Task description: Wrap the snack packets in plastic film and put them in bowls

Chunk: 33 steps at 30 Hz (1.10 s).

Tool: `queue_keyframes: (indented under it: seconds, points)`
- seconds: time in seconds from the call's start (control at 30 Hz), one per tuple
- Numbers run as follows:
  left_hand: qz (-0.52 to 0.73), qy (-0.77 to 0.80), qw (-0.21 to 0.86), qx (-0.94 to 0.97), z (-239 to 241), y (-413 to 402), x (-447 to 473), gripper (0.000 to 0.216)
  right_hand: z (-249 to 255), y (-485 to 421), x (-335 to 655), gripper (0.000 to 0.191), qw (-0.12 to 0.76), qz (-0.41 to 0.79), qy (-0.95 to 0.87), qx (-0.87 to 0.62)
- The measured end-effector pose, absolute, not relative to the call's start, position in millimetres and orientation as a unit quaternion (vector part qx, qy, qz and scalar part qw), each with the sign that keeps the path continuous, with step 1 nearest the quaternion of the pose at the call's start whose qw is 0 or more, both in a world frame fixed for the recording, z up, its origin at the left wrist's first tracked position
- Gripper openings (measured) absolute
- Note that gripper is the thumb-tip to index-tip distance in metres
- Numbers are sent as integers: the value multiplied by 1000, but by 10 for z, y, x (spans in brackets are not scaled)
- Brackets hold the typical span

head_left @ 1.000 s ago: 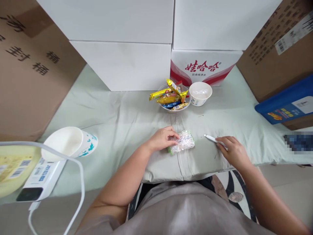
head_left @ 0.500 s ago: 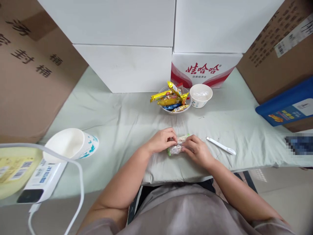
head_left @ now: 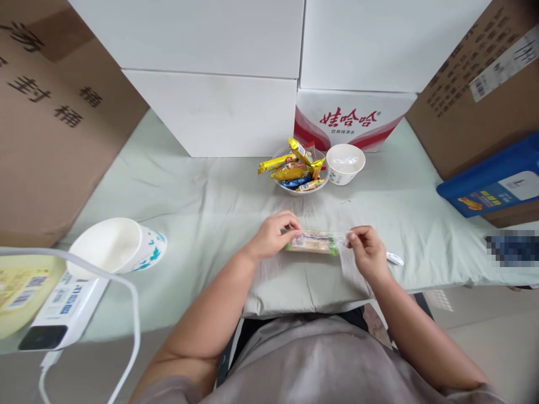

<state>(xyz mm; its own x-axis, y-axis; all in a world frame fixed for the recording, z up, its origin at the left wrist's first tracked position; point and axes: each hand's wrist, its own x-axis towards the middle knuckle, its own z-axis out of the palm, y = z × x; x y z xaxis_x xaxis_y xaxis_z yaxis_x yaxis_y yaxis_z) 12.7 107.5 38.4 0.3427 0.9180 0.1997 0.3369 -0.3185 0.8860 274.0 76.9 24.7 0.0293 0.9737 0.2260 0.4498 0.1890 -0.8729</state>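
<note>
A beige snack in a clear wrapper with green ends (head_left: 316,244) lies on the cloth in front of me. At its upper left edge, my left hand (head_left: 275,234) is closed in a pinch on clear plastic film. To the right of the snack, my right hand (head_left: 369,252) pinches another part of the clear film (head_left: 340,238), which stretches between the two hands over the snack. A white utility knife (head_left: 394,258) lies just right of my right hand, which hides most of it.
A clear bowl (head_left: 305,192) of yellow, blue and red wrapped snacks stands beyond my hands, beside a paper cup (head_left: 346,168) with clear plastic inside. White boxes (head_left: 210,112) wall the back. At left are a larger paper cup (head_left: 105,247), a white cable (head_left: 135,314) and a power strip (head_left: 69,308).
My right hand has moved right, drawing the clear film out and uncovering more of the snack. It now covers most of the knife. My left hand stays near the same spot.
</note>
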Motion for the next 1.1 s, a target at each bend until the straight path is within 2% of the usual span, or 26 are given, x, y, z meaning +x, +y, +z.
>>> queue_keyframes:
  seconds: [0.13,0.27,0.4,0.53,0.63,0.7,0.77,0.8,0.93,1.1]
  points:
    - [466,475,423,615,409,1133,-18,17,252,822,2948,29,485,299,-557,-605]
    - [407,503,464,605,421,1158,-116,14,183,866,3123,26,489,284,-531,-631]
    - [306,619,323,647,366,1176,-154,10,112,889,3172,20,461,218,-563,-650]
    - [395,639,215,624,314,1157,-79,15,258,802,3030,19,446,49,-658,-605]
    - [391,549,217,706,287,1125,45,20,428,739,2847,21,373,45,-792,-481]
    - [347,494,228,764,260,1114,124,33,485,739,2735,33,302,64,-849,-429]
    - [294,476,245,792,232,1113,173,44,481,759,2657,46,240,59,-864,-439]
    - [273,477,256,795,224,1114,180,42,465,766,2631,46,211,57,-865,-452]
    - [282,515,300,752,250,1127,101,13,422,700,2589,22,119,85,-900,-410]
    - [309,645,290,636,297,1179,-63,10,459,472,2579,20,65,118,-941,-310]
